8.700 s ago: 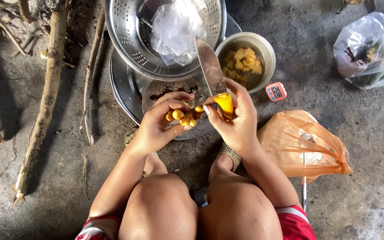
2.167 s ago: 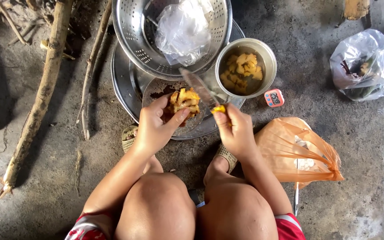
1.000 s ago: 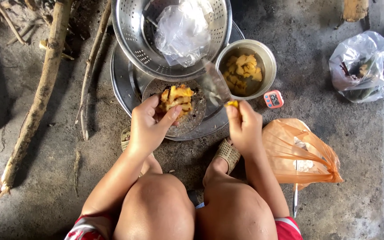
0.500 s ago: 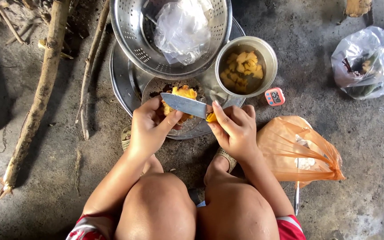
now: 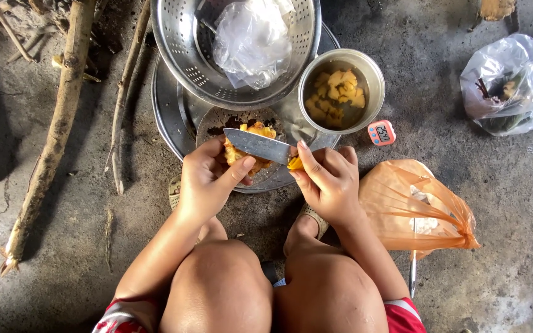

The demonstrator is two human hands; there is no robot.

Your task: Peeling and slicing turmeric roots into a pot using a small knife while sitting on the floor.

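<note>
My left hand [image 5: 208,180] grips a chunk of yellow-orange fruit flesh [image 5: 251,132] over a small round metal dish [image 5: 214,123]. My right hand [image 5: 329,182] holds a knife [image 5: 257,145] by the handle; its broad blade lies sideways, pointing left across the fruit. A small yellow bit [image 5: 295,164] sits by my right thumb. A metal pot [image 5: 374,80] just beyond my right hand holds several yellow pieces in liquid.
A steel colander [image 5: 180,49] with a clear plastic bag [image 5: 251,40] rests on a round metal tray [image 5: 166,117]. A small pink timer [image 5: 382,132], an orange plastic bag [image 5: 414,206], a clear bag of vegetables [image 5: 510,83] and long wooden sticks [image 5: 50,142] lie on the concrete floor.
My right hand came back from the pot toward my left hand. The knife blade swung from pointing upward to lying flat across the fruit.
</note>
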